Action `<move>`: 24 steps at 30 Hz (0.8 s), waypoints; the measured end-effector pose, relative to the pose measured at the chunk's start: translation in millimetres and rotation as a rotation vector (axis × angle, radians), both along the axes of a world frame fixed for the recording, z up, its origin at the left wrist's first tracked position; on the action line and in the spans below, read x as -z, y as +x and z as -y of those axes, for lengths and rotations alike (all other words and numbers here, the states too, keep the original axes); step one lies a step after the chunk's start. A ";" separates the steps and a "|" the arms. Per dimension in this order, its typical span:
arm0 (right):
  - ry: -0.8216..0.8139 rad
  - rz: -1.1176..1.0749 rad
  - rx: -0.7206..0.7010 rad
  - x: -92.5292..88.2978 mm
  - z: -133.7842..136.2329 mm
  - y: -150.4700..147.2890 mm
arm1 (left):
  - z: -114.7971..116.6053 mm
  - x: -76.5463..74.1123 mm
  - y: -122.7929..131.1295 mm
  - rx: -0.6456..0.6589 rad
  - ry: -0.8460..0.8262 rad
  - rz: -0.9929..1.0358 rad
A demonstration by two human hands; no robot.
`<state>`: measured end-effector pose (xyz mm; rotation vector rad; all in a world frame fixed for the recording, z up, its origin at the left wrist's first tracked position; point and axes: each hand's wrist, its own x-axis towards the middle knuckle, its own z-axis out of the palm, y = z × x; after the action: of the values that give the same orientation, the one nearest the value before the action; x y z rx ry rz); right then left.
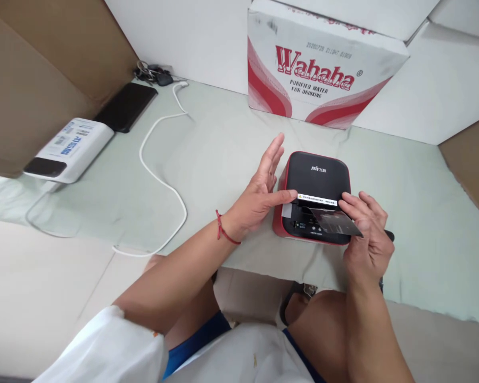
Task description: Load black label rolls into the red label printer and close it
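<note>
A small black-topped device with red sides (318, 173) sits on the cloth-covered table, a white warning strip (317, 199) across its top. My left hand (259, 197) is at its left side, fingers stretched out and thumb tip resting by the strip's left end. At the lower right of the device, my right hand (368, 234) pinches the corner of a thin, dark, see-through plastic film (335, 221). The film is raised at a slant over the front panel and partly covers its printed icons. Whether its far edge still sticks to the device, I cannot tell.
Behind the device stands a white and red Wahaha carton (315, 69). To the left lie a white power bank (74, 143), a black phone (126, 106), a bunch of keys (155, 73) and a white cable (159, 178). The pale green tablecloth (223, 143) hangs over the front edge.
</note>
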<state>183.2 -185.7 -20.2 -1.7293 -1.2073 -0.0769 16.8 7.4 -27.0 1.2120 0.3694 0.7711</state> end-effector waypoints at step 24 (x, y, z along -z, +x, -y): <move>0.097 0.338 -0.087 -11.6 8.4 -10.1 | 0.0 18.9 -7.0 0.195 -0.201 0.047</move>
<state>173.1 -194.1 -8.7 -1.6175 -1.4966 -0.3818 9.8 7.3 -46.0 1.0226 0.2784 0.5783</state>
